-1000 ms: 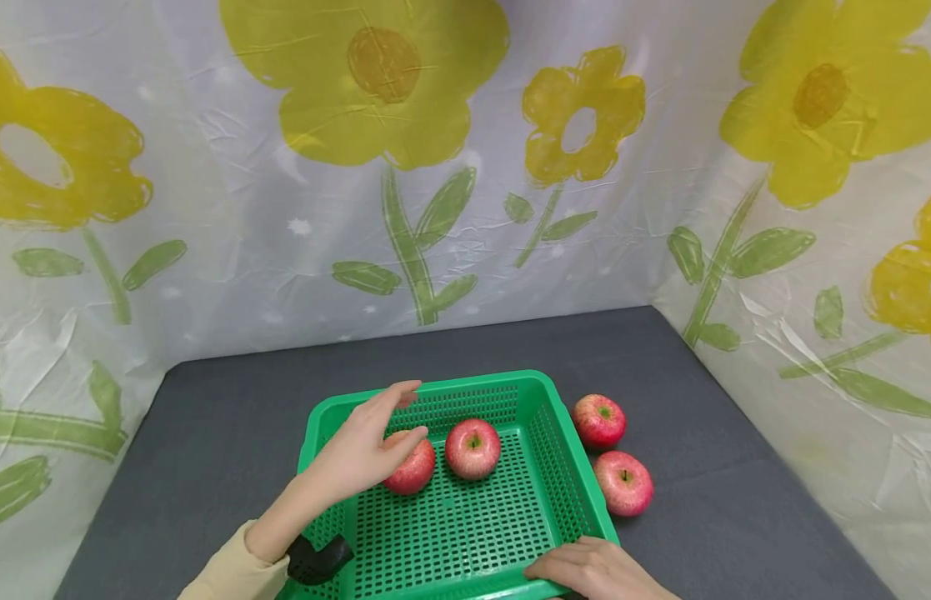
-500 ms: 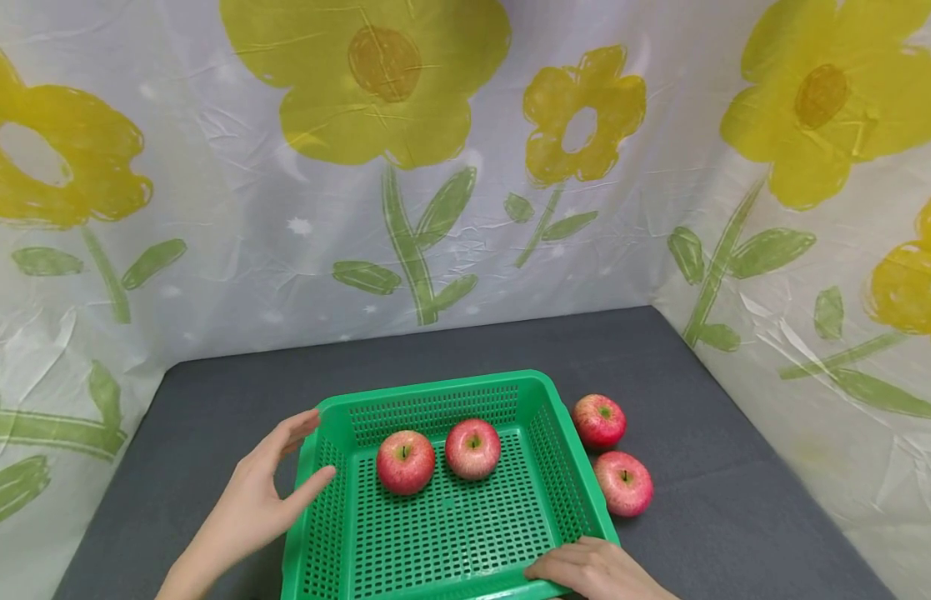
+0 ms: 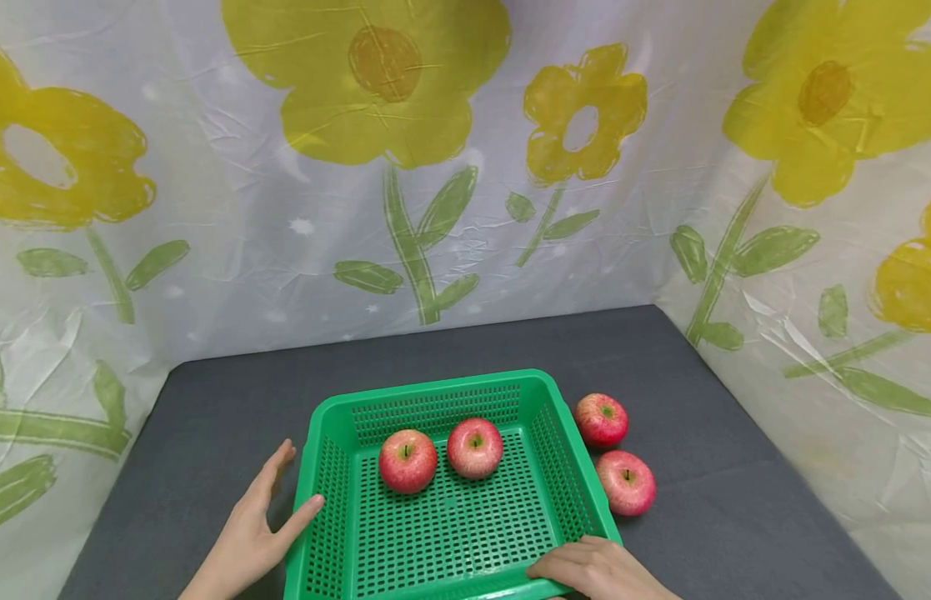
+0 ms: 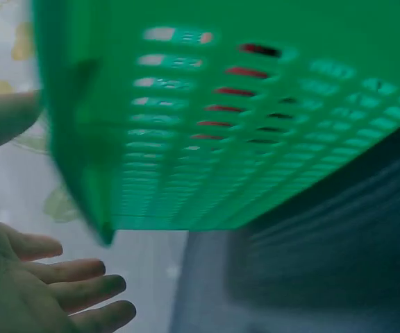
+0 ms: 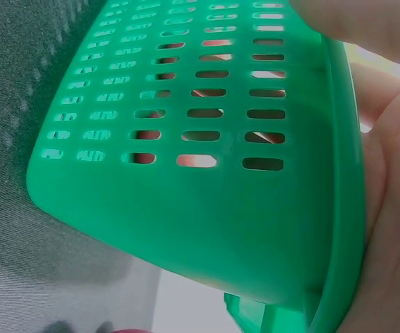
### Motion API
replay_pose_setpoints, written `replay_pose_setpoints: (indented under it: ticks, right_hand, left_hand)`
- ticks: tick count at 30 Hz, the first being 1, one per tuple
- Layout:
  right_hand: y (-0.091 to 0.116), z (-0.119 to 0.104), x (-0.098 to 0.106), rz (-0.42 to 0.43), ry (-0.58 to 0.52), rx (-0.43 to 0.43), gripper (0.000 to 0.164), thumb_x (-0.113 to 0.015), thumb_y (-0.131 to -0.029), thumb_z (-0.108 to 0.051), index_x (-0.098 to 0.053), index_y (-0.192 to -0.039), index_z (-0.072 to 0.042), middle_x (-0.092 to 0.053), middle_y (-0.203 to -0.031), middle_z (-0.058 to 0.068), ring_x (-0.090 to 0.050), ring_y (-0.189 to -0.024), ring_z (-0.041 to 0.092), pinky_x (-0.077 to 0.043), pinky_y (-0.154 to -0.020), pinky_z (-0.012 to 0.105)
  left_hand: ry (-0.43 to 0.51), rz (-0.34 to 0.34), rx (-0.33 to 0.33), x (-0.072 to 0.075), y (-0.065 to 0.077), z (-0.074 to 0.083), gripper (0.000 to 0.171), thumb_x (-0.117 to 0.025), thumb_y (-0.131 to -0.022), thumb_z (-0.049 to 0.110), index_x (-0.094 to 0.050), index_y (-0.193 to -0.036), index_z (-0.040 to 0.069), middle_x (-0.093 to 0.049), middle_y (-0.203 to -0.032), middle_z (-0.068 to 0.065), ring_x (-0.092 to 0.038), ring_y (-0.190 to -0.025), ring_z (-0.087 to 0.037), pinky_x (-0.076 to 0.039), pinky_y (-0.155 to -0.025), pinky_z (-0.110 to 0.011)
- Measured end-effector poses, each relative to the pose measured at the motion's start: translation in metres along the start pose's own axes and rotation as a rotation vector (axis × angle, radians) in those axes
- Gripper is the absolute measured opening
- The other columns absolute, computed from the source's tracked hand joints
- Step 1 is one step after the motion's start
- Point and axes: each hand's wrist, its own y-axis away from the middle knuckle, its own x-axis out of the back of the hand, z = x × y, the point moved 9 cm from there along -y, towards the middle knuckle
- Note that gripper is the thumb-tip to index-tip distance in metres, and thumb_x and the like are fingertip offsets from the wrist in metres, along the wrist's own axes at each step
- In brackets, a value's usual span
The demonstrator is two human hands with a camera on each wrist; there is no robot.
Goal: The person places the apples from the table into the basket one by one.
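Note:
A green plastic basket (image 3: 450, 533) with slotted sides sits on the dark table. Inside it lie two red apples, the left one (image 3: 408, 462) close beside the right one (image 3: 475, 448). My right hand (image 3: 596, 568) grips the rim at the near right corner; in the right wrist view the thumb is outside the wall, with the palm (image 5: 391, 187) against the rim. Beside the left wall is my left hand (image 3: 247, 533), fingers spread and holding nothing. Its thumb reaches the left rim; whether it touches, I cannot tell. The left wrist view shows straight fingers (image 4: 82, 291) beyond the basket edge.
Two more apples, a far one (image 3: 602, 420) and a nearer one (image 3: 626, 483), lie on the table just outside the basket's right wall. The dark table (image 3: 232, 417) extends on both sides. A flower-printed cloth (image 3: 285, 250) hangs behind and at the sides.
My left hand has moved from above the left apple in the basket, leftward and then nearer to me, to outside the left rim. The right hand keeps its place on the rim.

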Motion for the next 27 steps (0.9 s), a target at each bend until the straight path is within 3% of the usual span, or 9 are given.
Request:
replay_pose_setpoints:
  ticks: [9, 14, 20, 27]
  right_hand:
    - [0.001, -0.004, 0.002, 0.062, 0.022, 0.056, 0.031, -0.06, -0.08, -0.04, -0.059, -0.105, -0.021, -0.058, -0.098, -0.016, -0.052, -0.089, -0.005, -0.037, -0.072, 0.01]
    - [0.0, -0.002, 0.001, 0.037, 0.004, 0.017, 0.03, -0.059, -0.081, -0.04, -0.06, -0.104, -0.021, -0.058, -0.098, -0.017, -0.052, -0.089, -0.005, -0.038, -0.072, 0.011]
    - [-0.001, -0.002, 0.001, 0.011, -0.004, 0.021, 0.029, -0.058, -0.083, -0.038, -0.059, -0.106, -0.021, -0.058, -0.1, -0.016, -0.052, -0.09, -0.005, -0.038, -0.073, 0.011]
    - [-0.001, -0.002, 0.004, -0.004, -0.028, 0.014, 0.028, -0.058, -0.085, -0.032, -0.057, -0.11, -0.022, -0.057, -0.103, -0.015, -0.052, -0.092, -0.003, -0.038, -0.076, 0.012]
  left_hand:
    - [0.134, -0.056, 0.103, -0.027, -0.002, -0.021, 0.082, -0.052, -0.089, 0.033, 0.007, -0.141, 0.009, -0.014, -0.142, -0.021, -0.027, -0.124, -0.037, -0.036, -0.09, -0.053]
    - [0.226, -0.08, 0.164, -0.035, -0.001, -0.028, 0.083, -0.051, -0.09, 0.035, 0.012, -0.141, 0.016, -0.006, -0.144, -0.018, -0.018, -0.127, -0.035, -0.034, -0.092, -0.052]
    - [0.34, -0.08, 0.145, -0.038, 0.0, -0.028, 0.077, -0.048, -0.092, 0.029, 0.009, -0.141, 0.015, -0.004, -0.145, -0.017, -0.017, -0.127, -0.034, -0.035, -0.092, -0.046]
    - [0.509, -0.09, 0.133, -0.043, 0.001, -0.029, 0.068, -0.044, -0.094, 0.022, 0.002, -0.143, 0.015, -0.003, -0.144, -0.017, -0.022, -0.124, -0.037, -0.044, -0.085, -0.04]
